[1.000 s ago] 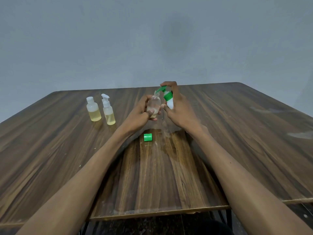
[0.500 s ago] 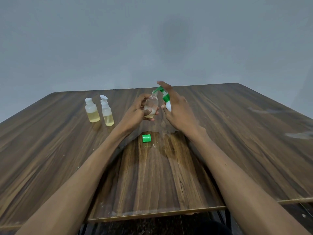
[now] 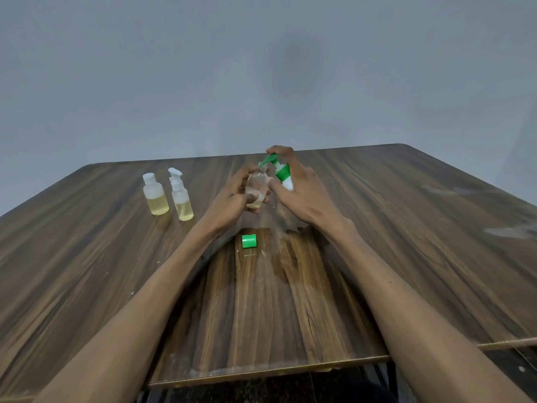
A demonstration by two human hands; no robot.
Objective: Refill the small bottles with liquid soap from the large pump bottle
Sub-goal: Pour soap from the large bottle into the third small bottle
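The left hand (image 3: pixel 232 196) grips a small clear bottle (image 3: pixel 255 189) upright. The right hand (image 3: pixel 302 193) clasps the large pump bottle (image 3: pixel 283 174), its green nozzle over the small bottle's mouth. A green cap (image 3: pixel 249 241) lies on the counter (image 3: pixel 406 228) just nearer than both hands. Two capped bottles (image 3: pixel 168 194) stand left of the left hand.
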